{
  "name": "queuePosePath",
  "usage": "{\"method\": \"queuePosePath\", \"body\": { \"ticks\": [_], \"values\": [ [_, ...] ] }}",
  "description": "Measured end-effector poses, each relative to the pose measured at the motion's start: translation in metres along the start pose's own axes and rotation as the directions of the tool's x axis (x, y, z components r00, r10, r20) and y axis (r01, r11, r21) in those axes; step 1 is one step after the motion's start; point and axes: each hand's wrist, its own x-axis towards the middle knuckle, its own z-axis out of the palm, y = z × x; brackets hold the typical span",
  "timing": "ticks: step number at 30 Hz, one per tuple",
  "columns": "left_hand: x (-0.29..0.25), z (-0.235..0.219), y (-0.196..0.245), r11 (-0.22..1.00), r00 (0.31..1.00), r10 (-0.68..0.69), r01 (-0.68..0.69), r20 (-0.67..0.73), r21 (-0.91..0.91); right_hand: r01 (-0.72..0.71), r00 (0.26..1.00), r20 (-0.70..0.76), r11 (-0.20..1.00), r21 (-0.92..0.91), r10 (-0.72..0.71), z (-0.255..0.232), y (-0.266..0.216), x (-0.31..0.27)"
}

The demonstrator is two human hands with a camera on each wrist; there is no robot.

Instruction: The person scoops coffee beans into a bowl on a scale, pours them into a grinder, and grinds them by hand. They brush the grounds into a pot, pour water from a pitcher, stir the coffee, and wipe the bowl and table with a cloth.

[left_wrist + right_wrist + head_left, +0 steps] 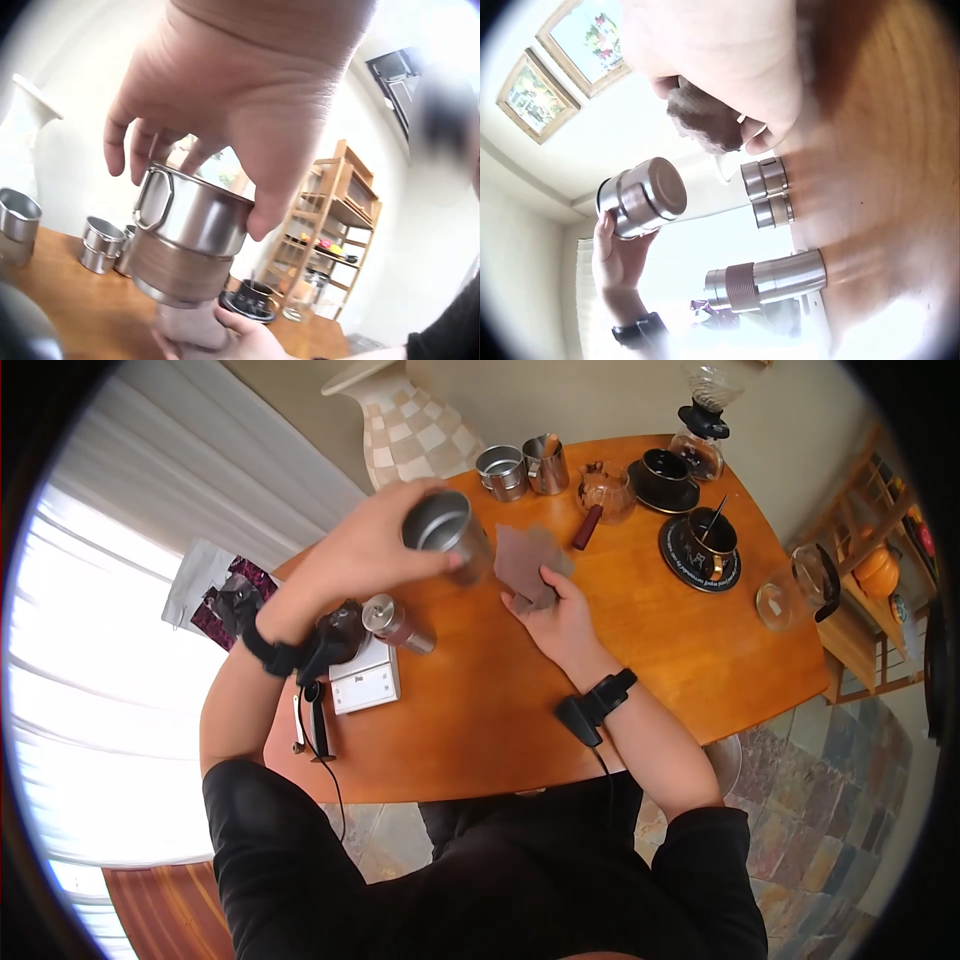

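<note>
My left hand (pixel 365 545) grips a stainless steel cup (pixel 440 525) by its rim, raised above the table. In the left wrist view the cup (pixel 199 217) shows a folding wire handle, with my thumb and fingers around the top edge. A brownish-grey cloth (pixel 525 565) is held in my right hand (pixel 562 625), to the right of the cup. Seen from the right wrist, the crumpled cloth (pixel 705 116) sticks out between the fingers, apart from the cup (pixel 645 196). Below the left hand stands a cylindrical metal grinder (pixel 400 625) with a ribbed band.
Two metal cups (pixel 503 472) stand at the back beside a glass pot (pixel 607 490). Black cups on saucers (pixel 700 572) and a glass vessel (pixel 775 605) are at the right. A white scale (pixel 365 685) and a silver bag (pixel 200 580) lie at the left.
</note>
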Motion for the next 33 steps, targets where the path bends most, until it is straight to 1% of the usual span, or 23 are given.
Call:
{"method": "queuePosePath", "body": {
  "ticks": [1, 2, 3, 4, 6, 7, 9, 11, 15, 16, 18, 20, 22, 24, 25, 26, 27, 28, 29, 30, 31, 32, 33],
  "values": [
    [-0.012, 0.002, 0.021, 0.999, 0.999, -0.048, 0.048, 0.019, -0.01, -0.006, 1.0, -0.006, 1.0, 0.001, 0.006, 0.001, 0.0, -0.001],
    [-0.022, 0.005, 0.032, 0.998, 0.997, -0.065, 0.065, 0.033, -0.01, -0.021, 0.998, 0.052, 1.0, 0.01, 0.021, 0.005, -0.001, -0.004],
    [-0.03, 0.005, 0.048, 0.984, 0.982, -0.173, 0.175, 0.08, -0.021, -0.037, 0.994, 0.108, 0.999, 0.018, 0.035, 0.008, -0.001, -0.007],
    [-0.036, 0.009, 0.053, 0.984, 0.981, -0.175, 0.176, 0.082, 0.001, -0.043, 0.994, 0.101, 0.999, 0.018, 0.041, 0.009, 0.0, -0.009],
    [-0.042, 0.016, 0.055, 0.984, 0.98, -0.179, 0.178, 0.086, 0.018, -0.053, 0.972, 0.227, 0.998, -0.014, 0.055, 0.011, 0.002, -0.013],
    [-0.043, 0.022, 0.053, 0.979, 0.976, -0.202, 0.199, 0.078, 0.046, -0.057, 0.973, 0.221, 0.998, -0.014, 0.059, 0.016, 0.003, -0.017],
    [-0.045, 0.032, 0.048, 0.973, 0.972, -0.224, 0.219, 0.071, 0.073, -0.09, 0.925, 0.366, 0.995, -0.053, 0.103, 0.028, 0.004, -0.025],
    [-0.044, 0.039, 0.044, 0.964, 0.97, -0.241, 0.238, 0.017, 0.116, -0.102, 0.927, 0.356, 0.992, -0.069, 0.12, 0.032, 0.003, -0.026],
    [-0.048, 0.051, 0.044, 0.962, 0.971, -0.24, 0.239, -0.005, 0.135, -0.095, 0.928, 0.347, 0.988, -0.119, 0.131, 0.027, 0.003, -0.025],
    [-0.049, 0.054, 0.043, 0.953, 0.969, -0.247, 0.246, -0.015, 0.176, -0.095, 0.93, 0.345, 0.988, -0.119, 0.131, 0.027, 0.003, -0.024],
    [-0.049, 0.059, 0.045, 0.944, 0.967, -0.254, 0.253, -0.021, 0.213, -0.039, 0.888, 0.437, 0.969, -0.243, 0.146, 0.029, 0.001, -0.025],
    [-0.049, 0.061, 0.048, 0.906, 0.916, -0.392, 0.369, 0.083, 0.208, -0.022, 0.891, 0.434, 0.967, -0.253, 0.134, 0.032, 0.001, -0.028],
    [-0.052, 0.066, 0.045, 0.911, 0.928, -0.369, 0.35, 0.057, 0.217, -0.001, 0.893, 0.433, 0.964, -0.264, 0.12, 0.031, 0.0, -0.029],
    [-0.056, 0.069, 0.044, 0.916, 0.938, -0.346, 0.33, 0.034, 0.227, 0.105, 0.832, 0.551, 0.957, -0.27, 0.064, 0.025, 0.0, -0.027],
    [-0.058, 0.069, 0.043, 0.921, 0.941, -0.337, 0.331, -0.007, 0.206, 0.103, 0.835, 0.547, 0.957, -0.271, 0.065, 0.025, 0.001, -0.026],
    [-0.061, 0.07, 0.043, 0.925, 0.943, -0.33, 0.333, -0.05, 0.183, 0.084, 0.828, 0.558, 0.97, -0.228, 0.059, 0.026, 0.003, -0.024],
    [-0.064, 0.072, 0.042, 0.925, 0.942, -0.333, 0.336, -0.046, 0.178, 0.063, 0.821, 0.568, 0.981, -0.185, 0.054, 0.027, 0.005, -0.024],
    [-0.067, 0.075, 0.039, 0.931, 0.941, -0.327, 0.337, -0.087, 0.142, 0.06, 0.824, 0.564, 0.98, -0.188, 0.058, 0.029, 0.006, -0.026],
    [-0.07, 0.078, 0.036, 0.936, 0.938, -0.322, 0.336, -0.128, 0.106, 0.118, 0.843, 0.534, 0.95, -0.29, 0.059, 0.033, 0.007, -0.029],
    [-0.074, 0.082, 0.034, 0.935, 0.937, -0.325, 0.338, -0.127, 0.103, 0.17, 0.862, 0.504, 0.905, -0.389, 0.055, 0.035, 0.008, -0.031],
    [-0.078, 0.085, 0.032, 0.957, 0.947, -0.276, 0.286, -0.162, 0.038, 0.166, 0.863, 0.501, 0.906, -0.39, 0.058, 0.037, 0.007, -0.032],
    [-0.081, 0.088, 0.029, 0.973, 0.952, -0.23, 0.23, -0.202, -0.024, 0.105, 0.882, 0.46, 0.912, -0.397, 0.099, 0.038, 0.006, -0.033],
    [-0.085, 0.091, 0.028, 0.972, 0.951, -0.235, 0.234, -0.201, -0.027, 0.043, 0.898, 0.417, 0.915, -0.402, 0.141, 0.037, 0.006, -0.034]
  ]
}}
